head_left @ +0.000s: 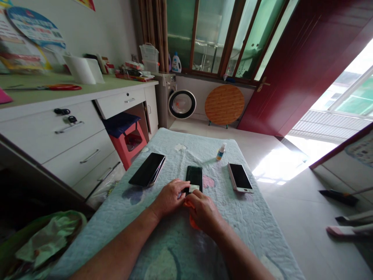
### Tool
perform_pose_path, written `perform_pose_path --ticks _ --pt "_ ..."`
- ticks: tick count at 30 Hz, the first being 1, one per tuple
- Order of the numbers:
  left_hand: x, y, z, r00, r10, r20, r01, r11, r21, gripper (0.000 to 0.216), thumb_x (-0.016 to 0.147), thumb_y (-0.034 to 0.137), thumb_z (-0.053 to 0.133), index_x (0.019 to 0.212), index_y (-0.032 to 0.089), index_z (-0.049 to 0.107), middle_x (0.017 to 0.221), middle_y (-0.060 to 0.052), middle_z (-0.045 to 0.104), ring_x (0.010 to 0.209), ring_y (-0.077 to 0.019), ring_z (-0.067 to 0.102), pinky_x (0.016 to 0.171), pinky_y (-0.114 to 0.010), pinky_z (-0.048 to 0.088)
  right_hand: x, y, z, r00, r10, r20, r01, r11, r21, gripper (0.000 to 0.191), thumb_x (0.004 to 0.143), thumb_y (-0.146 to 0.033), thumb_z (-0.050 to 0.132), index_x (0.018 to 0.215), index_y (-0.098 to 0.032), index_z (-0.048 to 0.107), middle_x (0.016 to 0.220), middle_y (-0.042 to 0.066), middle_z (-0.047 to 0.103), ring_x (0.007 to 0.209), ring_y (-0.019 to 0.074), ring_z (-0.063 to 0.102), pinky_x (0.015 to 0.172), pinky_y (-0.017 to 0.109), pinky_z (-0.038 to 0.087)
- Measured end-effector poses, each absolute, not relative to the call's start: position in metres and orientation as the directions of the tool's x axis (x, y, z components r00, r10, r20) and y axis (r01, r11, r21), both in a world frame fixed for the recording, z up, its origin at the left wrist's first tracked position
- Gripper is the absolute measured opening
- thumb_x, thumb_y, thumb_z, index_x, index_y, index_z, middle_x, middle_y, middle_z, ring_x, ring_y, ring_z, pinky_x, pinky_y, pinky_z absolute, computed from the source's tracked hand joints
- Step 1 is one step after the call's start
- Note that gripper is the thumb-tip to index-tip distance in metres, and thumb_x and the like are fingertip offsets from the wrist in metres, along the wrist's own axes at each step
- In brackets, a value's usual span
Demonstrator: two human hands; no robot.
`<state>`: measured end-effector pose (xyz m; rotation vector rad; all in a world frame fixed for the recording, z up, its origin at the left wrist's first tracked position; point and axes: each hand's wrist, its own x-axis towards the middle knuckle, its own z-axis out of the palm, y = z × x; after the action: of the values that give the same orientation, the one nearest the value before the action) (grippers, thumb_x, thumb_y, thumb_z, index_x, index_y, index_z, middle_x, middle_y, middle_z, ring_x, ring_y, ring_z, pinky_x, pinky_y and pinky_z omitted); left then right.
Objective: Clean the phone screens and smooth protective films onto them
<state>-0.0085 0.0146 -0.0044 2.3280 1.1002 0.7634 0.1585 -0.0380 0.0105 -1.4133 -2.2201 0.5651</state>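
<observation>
A black smartphone [194,173] lies on the cloth-covered table, with a pale label or card [194,188] on its near part. My left hand [170,198] grips the phone's left edge, its fingers reaching onto the surface. In my right hand [205,210] is a bunched orange cloth [192,222], pressed against the near end of the phone. My fingers partly hide both phone and cloth. A dark stack of phones or tablets [148,169] rests to the left. To the right lies a white-framed phone [240,177], and a small spray bottle [221,152] stands farther back.
The table wears a light blue quilted cover [175,249]. At the left are a white desk [72,136] with scissors [62,87] and a paper roll [83,70], a red stool [128,147] and a bin [46,245]. Behind are a washing machine [166,97] and a round wooden board [224,104].
</observation>
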Motion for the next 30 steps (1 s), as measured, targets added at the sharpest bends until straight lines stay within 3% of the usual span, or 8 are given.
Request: perform_pose_path --ticks 6,20,26,30 --pt "-0.009 0.014 -0.001 0.532 0.801 0.276 0.548 -0.574 0.609 0.038 0.074 0.007 0.052 0.107 0.018 0.067 0.116 -0.006 0.070 0.109 -0.0212 0.062 0.102 -0.036 0.045 0.152 -0.037 0.006 -0.371 0.913 0.171 0.762 0.404 -0.507 0.011 0.086 -0.012 0.052 0.082 -0.018 0.060 0.086 0.002 0.054 0.070 0.0114 0.051 0.061 0.022 0.034" --pt "-0.009 0.014 -0.007 0.518 0.798 0.310 0.557 -0.589 0.586 0.039 0.075 0.006 0.055 0.110 0.019 0.066 0.120 -0.006 0.068 0.111 -0.0210 0.061 0.106 -0.039 0.043 0.185 -0.036 0.017 -0.263 0.965 0.019 0.869 0.245 -0.430 0.012 0.070 -0.012 0.056 0.079 -0.019 0.056 0.083 0.000 0.056 0.064 0.0098 0.044 0.056 0.024 0.023" --pt "-0.010 0.013 -0.005 0.535 0.807 0.250 0.581 -0.566 0.584 0.045 0.070 0.026 0.077 0.112 0.018 0.065 0.123 -0.009 0.066 0.116 -0.0261 0.058 0.108 -0.043 0.039 0.194 -0.034 0.021 -0.206 0.978 -0.021 0.896 0.180 -0.405 0.008 0.069 -0.011 0.054 0.073 -0.019 0.054 0.078 -0.001 0.054 0.061 0.0099 0.042 0.055 0.024 0.020" --pt "-0.012 0.014 -0.008 0.555 0.800 0.229 0.588 -0.571 0.573 0.053 0.067 0.031 0.081 0.115 0.019 0.064 0.127 -0.010 0.064 0.119 -0.0265 0.056 0.110 -0.044 0.036 0.198 -0.032 0.020 -0.154 0.988 -0.003 0.909 0.140 -0.393 0.009 0.070 -0.012 0.055 0.075 -0.019 0.055 0.078 -0.001 0.053 0.062 0.0102 0.042 0.055 0.024 0.021"
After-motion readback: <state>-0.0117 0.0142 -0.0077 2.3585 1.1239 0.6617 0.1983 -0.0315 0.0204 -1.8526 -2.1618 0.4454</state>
